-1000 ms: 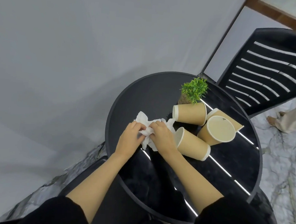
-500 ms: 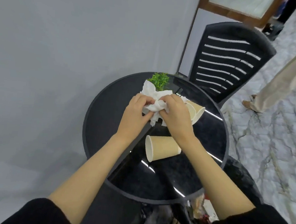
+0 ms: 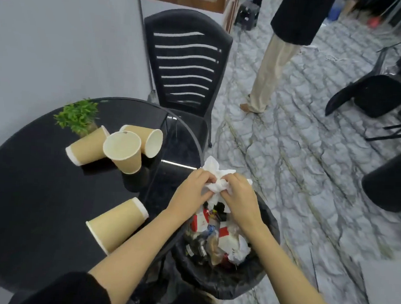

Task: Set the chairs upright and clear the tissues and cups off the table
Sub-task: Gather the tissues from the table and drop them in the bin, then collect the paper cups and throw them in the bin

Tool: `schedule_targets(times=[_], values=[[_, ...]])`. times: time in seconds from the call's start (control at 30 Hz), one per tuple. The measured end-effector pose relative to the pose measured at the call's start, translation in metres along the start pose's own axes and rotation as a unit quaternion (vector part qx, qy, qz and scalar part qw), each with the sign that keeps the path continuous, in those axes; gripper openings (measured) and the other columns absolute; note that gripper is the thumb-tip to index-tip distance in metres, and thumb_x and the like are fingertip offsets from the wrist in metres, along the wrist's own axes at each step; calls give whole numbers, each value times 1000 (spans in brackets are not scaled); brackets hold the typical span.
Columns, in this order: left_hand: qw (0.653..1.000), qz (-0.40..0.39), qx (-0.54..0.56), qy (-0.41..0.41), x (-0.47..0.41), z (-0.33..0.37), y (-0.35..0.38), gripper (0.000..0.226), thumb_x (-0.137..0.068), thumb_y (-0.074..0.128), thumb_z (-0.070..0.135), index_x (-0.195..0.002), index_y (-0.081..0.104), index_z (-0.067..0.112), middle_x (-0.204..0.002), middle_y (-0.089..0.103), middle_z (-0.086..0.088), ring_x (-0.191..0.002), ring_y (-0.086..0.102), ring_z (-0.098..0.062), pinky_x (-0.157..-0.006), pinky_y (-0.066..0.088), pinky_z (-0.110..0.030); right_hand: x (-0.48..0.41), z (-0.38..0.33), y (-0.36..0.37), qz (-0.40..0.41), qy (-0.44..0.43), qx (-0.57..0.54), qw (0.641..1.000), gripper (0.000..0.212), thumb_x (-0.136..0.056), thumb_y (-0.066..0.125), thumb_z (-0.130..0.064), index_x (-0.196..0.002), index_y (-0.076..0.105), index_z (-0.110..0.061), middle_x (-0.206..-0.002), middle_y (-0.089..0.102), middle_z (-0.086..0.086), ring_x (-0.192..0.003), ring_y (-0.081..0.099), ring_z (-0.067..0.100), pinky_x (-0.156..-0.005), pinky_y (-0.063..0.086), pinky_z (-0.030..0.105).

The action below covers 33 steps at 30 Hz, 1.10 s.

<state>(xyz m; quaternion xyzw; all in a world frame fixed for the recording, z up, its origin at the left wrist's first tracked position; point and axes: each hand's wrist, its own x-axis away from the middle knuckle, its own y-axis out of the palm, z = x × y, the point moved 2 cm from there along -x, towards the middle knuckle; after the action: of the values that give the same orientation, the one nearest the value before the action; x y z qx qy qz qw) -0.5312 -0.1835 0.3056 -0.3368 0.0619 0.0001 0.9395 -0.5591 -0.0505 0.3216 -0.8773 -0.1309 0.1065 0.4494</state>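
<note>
My left hand (image 3: 192,191) and my right hand (image 3: 241,199) both grip a crumpled white tissue wad (image 3: 217,179), held above the black-lined trash bin (image 3: 257,281) just right of the table. On the round black table (image 3: 26,187) lie several brown paper cups: one on its side near me (image 3: 116,224), one upright (image 3: 124,151), one tipped at its left (image 3: 86,147) and one tipped behind it (image 3: 148,140). A black slatted chair (image 3: 186,65) stands upright beyond the table.
A small green plant (image 3: 78,116) sits at the table's far side by the grey wall (image 3: 48,34). The bin holds mixed rubbish. A person (image 3: 274,69) stands on the marble floor at the right, near a tipped black chair (image 3: 369,94).
Both hands have carried the tissue wad from above the table rightward to over the trash bin. The view has swung right, bringing the bin and floor into sight.
</note>
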Motion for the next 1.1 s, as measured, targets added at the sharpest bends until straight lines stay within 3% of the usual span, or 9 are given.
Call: schedule_targets(times=[0.13, 0.27, 0.4, 0.53, 0.8, 1.0, 1.1], values=[[998, -64, -18, -22, -7, 4, 52, 18, -88, 59, 20, -104, 57, 13, -109, 57, 0, -102, 51, -15, -82, 50, -36, 12, 52, 2, -16, 71, 33, 997, 7, -83, 57, -8, -88, 58, -2, -86, 55, 5, -82, 49, 21, -62, 41, 35], [991, -116, -38, -50, -12, 3, 89, 27, -91, 56, 19, -117, 55, 15, -121, 55, 0, -113, 51, -15, -92, 47, -33, 17, 85, 13, -52, 141, 86, 985, 12, -84, 55, -8, -95, 56, -4, -91, 50, 4, -84, 48, 20, -55, 35, 29], [988, -132, -45, -70, -5, -1, 101, 40, -90, 58, 23, -129, 48, 20, -134, 49, 4, -124, 45, -14, -103, 40, -28, 22, 102, 19, -93, 135, 121, 979, 35, -84, 59, -11, -119, 53, -11, -119, 54, 9, -106, 51, 27, -76, 43, 32], [991, -83, -33, -98, 15, -7, 87, 40, -89, 60, 22, -128, 51, 21, -131, 52, 5, -116, 50, -12, -104, 42, -29, 27, 99, 24, -108, 96, 70, 987, 43, -84, 61, -14, -125, 50, -12, -125, 52, 8, -113, 48, 25, -90, 43, 34], [993, 11, -15, -120, 58, -9, 37, 41, -88, 61, 23, -127, 51, 26, -129, 51, 11, -117, 40, 2, -95, 31, -9, 30, 49, 37, -119, 9, -3, 993, 41, -84, 62, -18, -124, 52, -17, -123, 53, 1, -116, 48, 16, -94, 43, 27], [987, 75, -63, -128, 96, -10, -2, 40, -88, 62, 24, -127, 52, 27, -130, 51, 11, -116, 37, 5, -103, 33, -17, 24, 1, 45, -141, -74, -34, 987, 41, -85, 61, -16, -125, 51, -15, -124, 53, 3, -118, 47, 16, -94, 41, 24], [979, 107, -113, -132, 118, -13, -18, 41, -85, 66, 21, -124, 56, 23, -128, 56, 6, -119, 44, -3, -104, 34, -20, 20, -19, 50, -148, -101, -35, 983, 41, -85, 62, -19, -125, 51, -16, -124, 53, 2, -119, 47, 15, -94, 38, 22]])
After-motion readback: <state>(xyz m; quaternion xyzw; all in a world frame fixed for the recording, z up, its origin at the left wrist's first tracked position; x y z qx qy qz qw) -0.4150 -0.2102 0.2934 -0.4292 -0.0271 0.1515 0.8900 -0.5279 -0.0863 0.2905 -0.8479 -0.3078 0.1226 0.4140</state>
